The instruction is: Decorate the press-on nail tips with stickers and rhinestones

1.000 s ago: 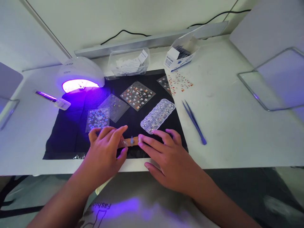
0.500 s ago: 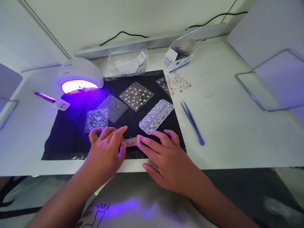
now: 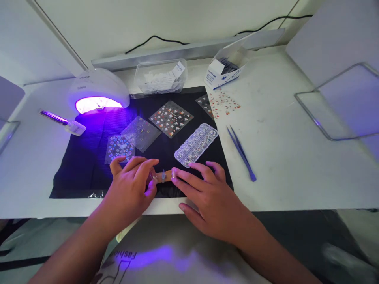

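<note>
Between my hands lies a narrow tan piece (image 3: 167, 176) with a small bluish, clear band (image 3: 163, 176) around it; its exact kind is hard to make out. My left hand (image 3: 128, 189) pinches its left end between thumb and fingertips, other fingers raised. My right hand (image 3: 204, 197) rests with fingers spread and thumb apart, one long-nailed fingertip touching the piece's right end. Just beyond the right fingers sits a clear compartment case of tiny gems (image 3: 196, 144). Past my left fingers lies a blue-patterned sticker sheet (image 3: 121, 148).
A nail lamp (image 3: 99, 88) glows purple at back left, a white-handled tool (image 3: 63, 122) before it. More sticker sheets (image 3: 171, 119) lie on the black mat (image 3: 79, 169). Blue tweezers (image 3: 242, 154) are at right. Behind stand a clear tub (image 3: 161, 79) and an alcohol pad box (image 3: 222, 75).
The view has shifted slightly. Both hands keep nearly the same pose around the tan piece, and the things on the table have not moved.
</note>
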`<state>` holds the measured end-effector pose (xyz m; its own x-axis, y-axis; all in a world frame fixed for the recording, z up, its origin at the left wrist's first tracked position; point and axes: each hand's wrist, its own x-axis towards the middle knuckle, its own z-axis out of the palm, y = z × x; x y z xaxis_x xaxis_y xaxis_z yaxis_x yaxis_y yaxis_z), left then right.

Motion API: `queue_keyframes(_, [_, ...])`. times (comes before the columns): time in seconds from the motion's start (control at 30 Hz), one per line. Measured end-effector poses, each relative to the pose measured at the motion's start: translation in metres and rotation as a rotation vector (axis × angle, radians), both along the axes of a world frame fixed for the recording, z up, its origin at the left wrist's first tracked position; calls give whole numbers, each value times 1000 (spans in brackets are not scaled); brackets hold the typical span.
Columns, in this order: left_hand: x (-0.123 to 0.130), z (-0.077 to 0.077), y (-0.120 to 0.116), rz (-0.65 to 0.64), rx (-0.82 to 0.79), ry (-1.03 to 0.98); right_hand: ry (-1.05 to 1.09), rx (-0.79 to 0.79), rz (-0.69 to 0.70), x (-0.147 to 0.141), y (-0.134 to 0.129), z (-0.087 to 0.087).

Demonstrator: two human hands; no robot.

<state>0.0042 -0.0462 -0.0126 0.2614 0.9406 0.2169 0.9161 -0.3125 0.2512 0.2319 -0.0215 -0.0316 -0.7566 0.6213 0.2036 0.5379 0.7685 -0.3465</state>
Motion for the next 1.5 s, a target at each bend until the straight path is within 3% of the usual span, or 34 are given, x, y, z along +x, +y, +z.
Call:
queue_keyframes(0.97, [-6,5,3,-47,-69,-1,-16,-32,4,1,0,3])
queue_keyframes(1.27, [6,15,3,-73,-84,35,15,-24,-12,1,-1,-1])
queue_keyframes(1.5, [17,10,7,-66,-101,73,-7,-37,3,2,-1,1])
